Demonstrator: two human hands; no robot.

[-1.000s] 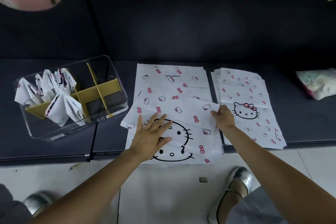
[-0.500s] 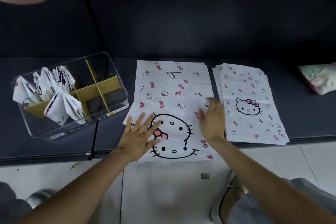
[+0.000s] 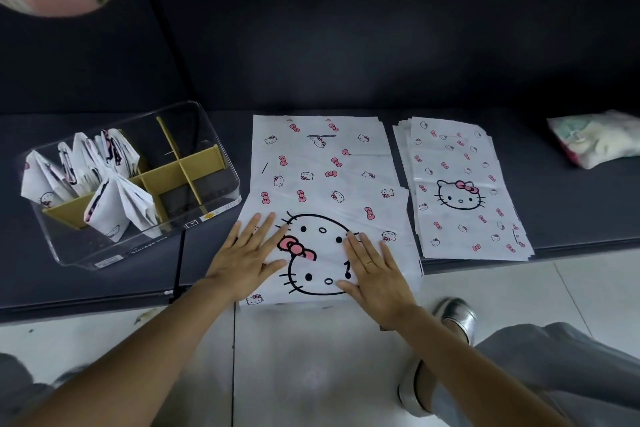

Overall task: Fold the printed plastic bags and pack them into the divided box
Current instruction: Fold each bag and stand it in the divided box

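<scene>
While both my hands, left hand [image 3: 246,259] and right hand [image 3: 375,272], press flat and apart on the printed bag [image 3: 325,184] at the tabletop's six o'clock edge, I judge the fold comes next, then the divided box [image 3: 135,184] at nine o'clock.

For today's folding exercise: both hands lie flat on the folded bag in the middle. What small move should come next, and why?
Probably sweep both hands outward to press the crease flat. The left hand and right hand rest open on the folded bag, whose doubled layer looks loose and not yet small enough for the divided box.
</scene>
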